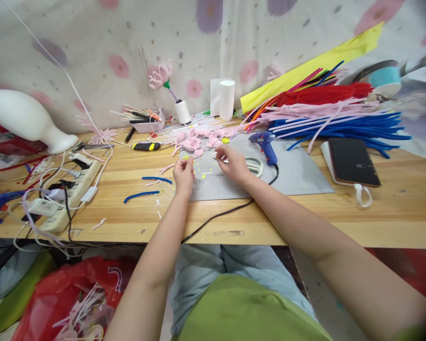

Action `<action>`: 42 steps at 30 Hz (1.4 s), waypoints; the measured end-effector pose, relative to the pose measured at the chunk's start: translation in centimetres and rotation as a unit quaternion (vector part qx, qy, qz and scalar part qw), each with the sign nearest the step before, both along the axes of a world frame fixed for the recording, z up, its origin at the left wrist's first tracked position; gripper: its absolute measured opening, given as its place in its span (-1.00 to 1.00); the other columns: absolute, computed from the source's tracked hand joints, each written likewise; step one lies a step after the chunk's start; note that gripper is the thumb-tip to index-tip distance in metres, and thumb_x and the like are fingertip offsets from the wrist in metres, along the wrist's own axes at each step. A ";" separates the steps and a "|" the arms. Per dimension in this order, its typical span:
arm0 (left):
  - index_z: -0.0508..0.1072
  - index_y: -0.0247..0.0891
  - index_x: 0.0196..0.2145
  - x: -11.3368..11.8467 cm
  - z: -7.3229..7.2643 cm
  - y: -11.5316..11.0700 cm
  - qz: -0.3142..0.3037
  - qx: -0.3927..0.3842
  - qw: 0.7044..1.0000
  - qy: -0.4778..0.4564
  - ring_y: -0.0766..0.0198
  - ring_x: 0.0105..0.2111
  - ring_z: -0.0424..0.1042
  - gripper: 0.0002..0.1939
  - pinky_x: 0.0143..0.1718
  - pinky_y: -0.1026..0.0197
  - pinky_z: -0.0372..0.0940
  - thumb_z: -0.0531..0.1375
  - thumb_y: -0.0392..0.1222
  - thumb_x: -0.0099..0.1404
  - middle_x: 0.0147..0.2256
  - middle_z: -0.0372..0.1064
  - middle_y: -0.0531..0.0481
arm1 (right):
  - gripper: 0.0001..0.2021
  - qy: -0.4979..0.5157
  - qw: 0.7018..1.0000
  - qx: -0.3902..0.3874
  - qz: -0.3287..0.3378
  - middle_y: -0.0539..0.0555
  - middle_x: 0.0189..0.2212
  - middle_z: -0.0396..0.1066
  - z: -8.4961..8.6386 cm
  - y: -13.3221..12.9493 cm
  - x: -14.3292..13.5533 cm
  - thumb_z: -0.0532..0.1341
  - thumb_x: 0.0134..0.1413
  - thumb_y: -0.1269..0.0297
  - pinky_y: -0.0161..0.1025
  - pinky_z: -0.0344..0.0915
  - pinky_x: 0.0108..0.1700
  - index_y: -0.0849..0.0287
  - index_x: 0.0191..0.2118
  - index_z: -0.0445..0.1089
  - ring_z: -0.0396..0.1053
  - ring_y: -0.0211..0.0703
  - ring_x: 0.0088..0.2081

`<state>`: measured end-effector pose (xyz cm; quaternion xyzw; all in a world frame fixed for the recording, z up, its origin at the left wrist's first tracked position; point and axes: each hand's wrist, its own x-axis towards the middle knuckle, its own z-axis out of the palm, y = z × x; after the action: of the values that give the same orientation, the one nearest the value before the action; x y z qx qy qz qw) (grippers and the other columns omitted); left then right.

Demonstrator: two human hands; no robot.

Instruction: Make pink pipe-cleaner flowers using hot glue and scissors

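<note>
Over the left part of a grey mat (298, 170), my left hand (183, 174) is closed in a pinch, with a bit of yellow at its fingertips too small to name. My right hand (230, 163) is also pinched, to the right and slightly higher; what it grips, if anything, I cannot make out. Small yellow and white scraps (203, 176) lie between the hands. Just beyond them are pink fuzzy petal shapes (193, 143) and a small yellow piece (226, 140). Scissors with pale handles (255, 166) lie partly behind my right hand.
A blue glue gun (266, 146) lies right of the scissors, its black cord (213, 219) crossing the front. Blue, pink and red stems (341, 125) fill the back right beside a dark device (353, 161). Left are a cutter (145, 147), blue stem pieces (142, 194) and a power strip (73, 194).
</note>
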<state>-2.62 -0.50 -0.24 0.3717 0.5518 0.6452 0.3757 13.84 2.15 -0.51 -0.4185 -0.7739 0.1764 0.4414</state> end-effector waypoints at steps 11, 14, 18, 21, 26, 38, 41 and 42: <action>0.43 -0.44 -0.34 1.6 1.7 -0.6 -0.269 -0.199 0.931 -0.148 0.25 -0.29 0.50 -0.61 -0.44 0.35 0.34 0.07 0.02 0.26 -0.27 0.48 -0.26 | -0.77 -0.084 0.982 0.168 -0.008 0.12 -0.34 0.42 0.0 0.4 0.6 0.03 0.06 0.47 -0.22 0.25 -0.19 0.19 -0.17 0.33 0.34 -0.12 -0.21; 0.44 -0.44 -0.35 1.3 1.9 -0.4 -0.263 -0.217 0.926 -0.166 0.20 -0.25 0.50 -0.62 -0.48 0.37 0.34 0.09 0.00 0.25 -0.22 0.48 -0.30 | -0.78 -0.121 0.976 0.179 0.016 0.11 -0.35 0.44 0.1 0.1 0.2 0.01 0.11 0.44 -0.22 0.25 -0.20 0.18 -0.17 0.34 0.34 -0.12 -0.23; 0.40 -0.40 -0.39 1.2 1.8 -0.3 -0.251 -0.224 0.927 -0.168 0.23 -0.33 0.52 -0.81 -0.54 0.38 0.32 0.11 -0.19 0.24 -0.28 0.50 -0.23 | -0.77 -0.151 0.972 0.173 0.041 0.13 -0.35 0.45 0.1 -0.2 0.0 0.00 0.13 0.44 -0.20 0.26 -0.22 0.18 -0.17 0.34 0.34 -0.11 -0.25; 0.39 -0.40 -0.38 1.5 1.6 -0.4 -0.249 -0.206 0.933 -0.155 0.27 -0.39 0.51 -0.88 -0.56 0.39 0.31 0.10 -0.29 0.21 -0.34 0.50 -0.19 | -0.74 -0.124 0.978 0.159 0.053 0.14 -0.28 0.45 0.1 -0.3 0.2 0.00 0.08 0.47 -0.15 0.28 -0.15 0.18 -0.13 0.32 0.35 -0.09 -0.18; 0.40 -0.39 -0.39 2.1 0.9 -0.6 -0.174 -0.128 0.974 -0.072 0.28 -0.44 0.49 -0.87 -0.56 0.34 0.32 0.15 -0.24 0.18 -0.37 0.49 -0.15 | -0.57 0.073 0.996 0.009 0.047 0.19 -0.06 0.34 -0.4 0.0 0.1 0.10 -0.10 0.47 -0.12 0.32 -0.13 0.15 -0.01 0.18 0.34 -0.10 -0.09; 0.53 -0.33 -0.39 1.8 -0.5 -0.5 -0.120 -0.055 0.990 0.041 0.47 -0.56 0.19 -0.72 -0.65 0.39 0.22 0.24 -0.04 0.06 -0.41 0.32 -0.01 | -0.59 0.297 0.922 -0.241 0.065 -0.13 -0.55 0.33 -1.3 0.3 -1.7 0.30 -0.30 0.19 -0.25 0.26 -0.35 0.11 -0.26 0.16 0.32 -0.30 -0.48; 0.53 -0.35 -0.39 1.2 0.0 -0.5 -0.165 -0.079 0.982 -0.037 0.48 -0.58 0.17 -0.61 -0.64 0.38 0.22 0.18 0.08 0.10 -0.47 0.27 -0.01 | -0.58 0.319 0.909 -0.260 0.073 -0.15 -0.56 0.32 -1.1 0.4 -1.6 0.30 -0.31 0.19 -0.26 0.26 -0.37 0.10 -0.27 0.14 0.32 -0.30 -0.49; 0.53 -0.35 -0.38 1.1 0.1 -0.6 -0.177 -0.081 0.979 -0.054 0.47 -0.57 0.18 -0.61 -0.64 0.38 0.22 0.18 0.09 0.09 -0.48 0.26 0.00 | -0.57 0.326 0.903 -0.268 0.077 -0.15 -0.57 0.32 -1.1 0.4 -1.5 0.30 -0.32 0.18 -0.26 0.26 -0.37 0.10 -0.27 0.13 0.33 -0.30 -0.49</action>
<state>-1.55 -1.06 -0.16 0.3966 0.5063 0.5410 0.5419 12.33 2.58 -1.59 -0.3793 -0.5404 0.5372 0.5249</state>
